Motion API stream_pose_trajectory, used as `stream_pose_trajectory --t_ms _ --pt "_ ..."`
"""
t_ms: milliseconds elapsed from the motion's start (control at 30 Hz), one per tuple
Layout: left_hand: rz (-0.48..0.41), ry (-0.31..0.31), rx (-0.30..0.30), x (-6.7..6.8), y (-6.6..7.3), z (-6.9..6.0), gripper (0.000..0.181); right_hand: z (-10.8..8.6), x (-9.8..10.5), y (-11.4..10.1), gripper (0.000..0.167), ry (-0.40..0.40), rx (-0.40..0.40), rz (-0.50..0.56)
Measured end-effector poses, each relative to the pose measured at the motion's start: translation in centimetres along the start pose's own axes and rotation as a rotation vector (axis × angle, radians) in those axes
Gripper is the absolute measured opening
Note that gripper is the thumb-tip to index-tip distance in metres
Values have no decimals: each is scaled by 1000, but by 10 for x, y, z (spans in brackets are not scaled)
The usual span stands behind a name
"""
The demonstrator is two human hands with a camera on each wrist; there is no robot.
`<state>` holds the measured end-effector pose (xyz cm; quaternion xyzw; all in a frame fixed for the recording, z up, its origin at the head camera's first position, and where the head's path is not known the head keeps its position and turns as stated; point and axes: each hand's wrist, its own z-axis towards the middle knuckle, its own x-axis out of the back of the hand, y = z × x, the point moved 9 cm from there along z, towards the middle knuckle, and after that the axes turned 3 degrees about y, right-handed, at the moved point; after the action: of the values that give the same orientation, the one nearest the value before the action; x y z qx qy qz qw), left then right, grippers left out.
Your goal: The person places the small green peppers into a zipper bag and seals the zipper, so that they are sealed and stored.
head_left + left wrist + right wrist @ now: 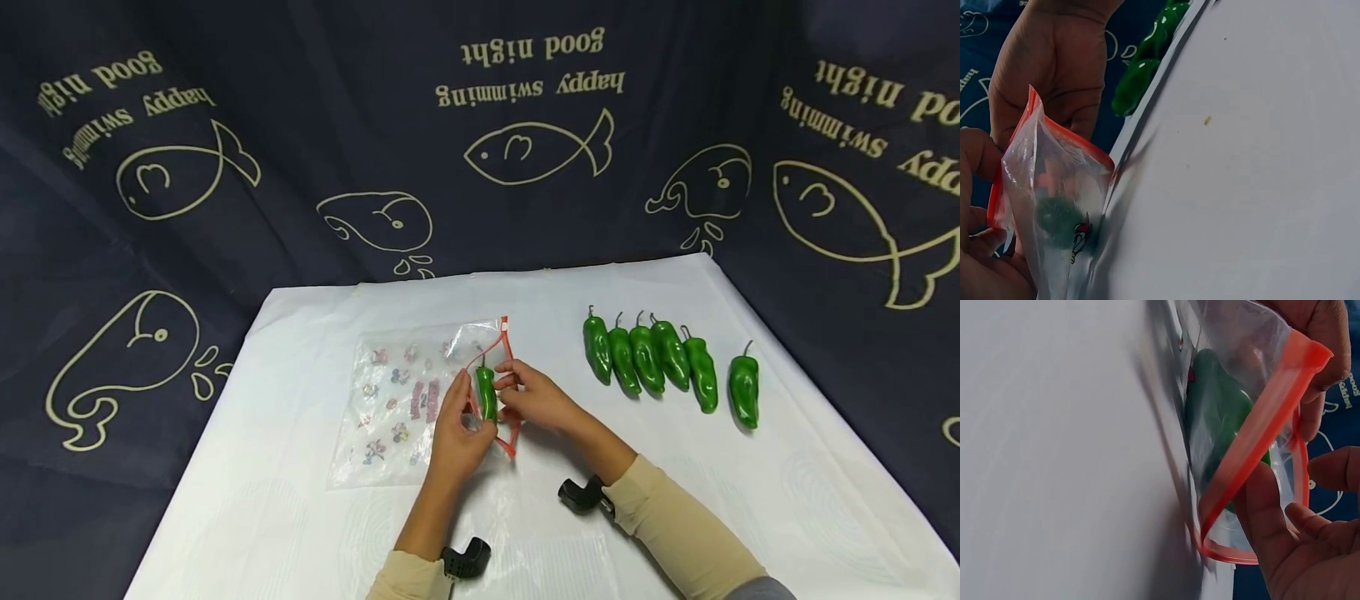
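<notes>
A clear zip bag (382,458) with a red zip edge and printed cartoon figures lies on the white table, its mouth spread toward the right. My left hand (459,433) grips the bag by its red edge; in the left wrist view, the left hand's (985,262) thumb and fingers pinch that edge. Just inside the mouth is a green pepper (486,392), blurred through the plastic as a green shape (1213,406). My right hand (536,400) has its fingers at the opening. In the right wrist view, the right hand's (1310,550) extended fingers reach in beside the pepper.
Several green peppers (645,358) lie in a row at the right of the white table (600,533), stems pointing away. One more pepper (744,390) lies apart, farther right. Dark printed cloth (375,125) hangs behind and beside the table.
</notes>
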<state>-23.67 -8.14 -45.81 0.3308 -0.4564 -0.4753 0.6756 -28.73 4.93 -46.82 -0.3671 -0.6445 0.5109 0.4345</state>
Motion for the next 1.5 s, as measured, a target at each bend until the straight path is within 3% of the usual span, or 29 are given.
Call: stream_pose_trajectory --t_ms 167,367,633,733,867,967,1033,1200,1500 --pt "-33 -17 -3 -1 1 1 84 4 -5 3 54 -5 -15 18" --pt "-86 -51 41 -4 -3 -1 87 6 -14 9 58 -34 -48 24" --pt "-49 -59 49 -8 -6 -2 89 3 -6 1 53 -10 0 -33" --pt "-42 -57 65 -5 6 -2 87 -1 4 -10 50 -4 50 -54" --pt "-37 -53 67 -5 4 -1 85 0 24 -17 45 22 102 -121" --pt "-35 -52 56 -7 -9 -1 87 2 43 -23 43 64 132 -227" --pt "-41 -54 56 -7 -8 -1 86 1 57 -31 42 94 150 -302" --pt "-41 -53 57 -6 -7 -2 86 4 90 -43 43 144 153 -426" --pt "-25 -67 76 -5 -8 -3 87 18 137 -35 50 174 130 -697"
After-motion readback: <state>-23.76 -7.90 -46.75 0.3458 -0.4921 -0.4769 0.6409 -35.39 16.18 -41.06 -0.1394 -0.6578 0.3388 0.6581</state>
